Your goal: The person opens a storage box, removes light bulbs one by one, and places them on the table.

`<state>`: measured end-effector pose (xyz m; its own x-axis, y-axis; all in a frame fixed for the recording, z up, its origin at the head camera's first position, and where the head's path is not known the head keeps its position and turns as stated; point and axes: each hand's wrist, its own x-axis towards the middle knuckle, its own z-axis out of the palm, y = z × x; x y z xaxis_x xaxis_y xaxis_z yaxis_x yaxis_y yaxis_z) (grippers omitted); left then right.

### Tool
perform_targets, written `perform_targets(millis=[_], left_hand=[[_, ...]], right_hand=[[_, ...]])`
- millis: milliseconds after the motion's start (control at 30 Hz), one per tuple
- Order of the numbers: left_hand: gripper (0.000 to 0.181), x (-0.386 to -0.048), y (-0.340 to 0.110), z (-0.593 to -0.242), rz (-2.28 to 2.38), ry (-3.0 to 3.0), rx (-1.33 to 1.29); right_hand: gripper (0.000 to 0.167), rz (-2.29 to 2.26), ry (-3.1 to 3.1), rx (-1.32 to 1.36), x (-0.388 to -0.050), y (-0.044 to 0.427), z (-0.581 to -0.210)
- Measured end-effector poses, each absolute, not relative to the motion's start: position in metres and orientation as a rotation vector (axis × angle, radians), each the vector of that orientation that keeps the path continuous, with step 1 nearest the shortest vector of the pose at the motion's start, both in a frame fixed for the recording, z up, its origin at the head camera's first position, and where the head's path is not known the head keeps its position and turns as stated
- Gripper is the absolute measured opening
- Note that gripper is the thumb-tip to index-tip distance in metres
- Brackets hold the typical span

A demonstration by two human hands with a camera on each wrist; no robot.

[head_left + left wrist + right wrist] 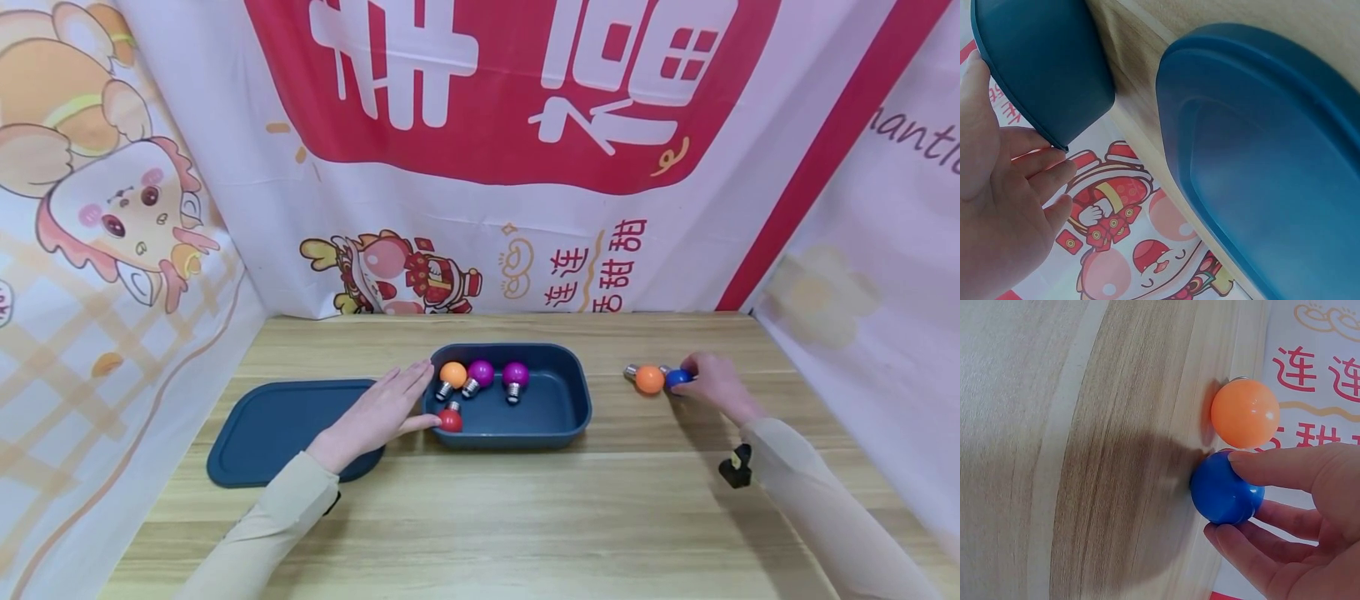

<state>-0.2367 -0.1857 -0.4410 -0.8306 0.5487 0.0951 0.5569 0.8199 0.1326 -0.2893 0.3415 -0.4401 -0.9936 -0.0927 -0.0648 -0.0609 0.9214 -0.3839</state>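
Observation:
With thumb and fingertips, my right hand (716,385) pinches a blue light bulb (1222,487) low over the table at the right. An orange light bulb (649,380) lies right beside it, its metal base pointing left. My left hand (1007,181) rests against the left end of a dark blue box (558,435), its fingers fairly straight along the rim. Inside the box are an orange bulb (453,373), two purple bulbs (481,372) and a red bulb (450,419) close to the left thumb. The blue bulb's base is mostly hidden in the right wrist view.
A dark blue lid (277,433) lies flat on the wooden table (510,517), left of the box and partly under the left forearm. Printed cloth (480,242) hangs along the table's back edge, with more cloth at both sides.

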Motion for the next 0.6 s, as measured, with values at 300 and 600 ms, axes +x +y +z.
perform_targets(millis=[300, 600], left_hand=[[0.086, -0.2367, -0.1859, -0.4402, -0.247, -2.951, -0.894], [0.087, -0.2372, -0.1859, -0.4399, -0.248, -2.966, -0.898]], right_hand=[[0.042, -0.603, 2.999, -0.112, -0.2893, 0.3428, -0.4414], [0.049, -0.611, 2.952, -0.075, -0.2869, 0.3434, -0.438]])
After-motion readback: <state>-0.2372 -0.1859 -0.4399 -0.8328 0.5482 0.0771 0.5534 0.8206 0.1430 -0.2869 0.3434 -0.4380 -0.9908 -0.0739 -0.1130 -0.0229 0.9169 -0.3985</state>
